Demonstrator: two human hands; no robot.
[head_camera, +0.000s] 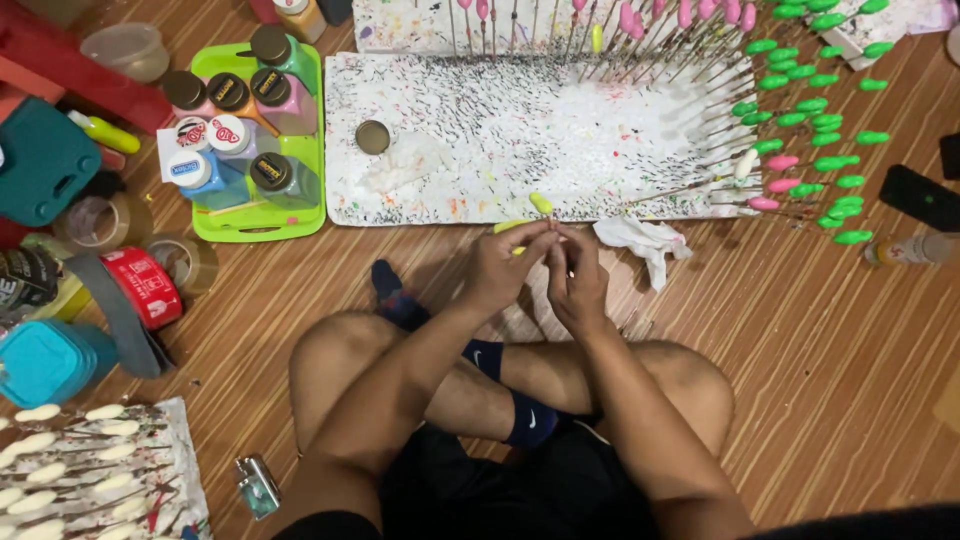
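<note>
Head view. A green tray (305, 225) on the wooden floor (800, 330) holds capped paint bottles (262, 110), upright. Left hand (508, 265) and right hand (573, 278) meet above the crossed legs, fingers pinched together on a small yellow piece (519, 249); its long axis cannot be told. A second yellow piece (541, 203) stands tilted on the speckled white board (520, 140), just beyond the hands.
</note>
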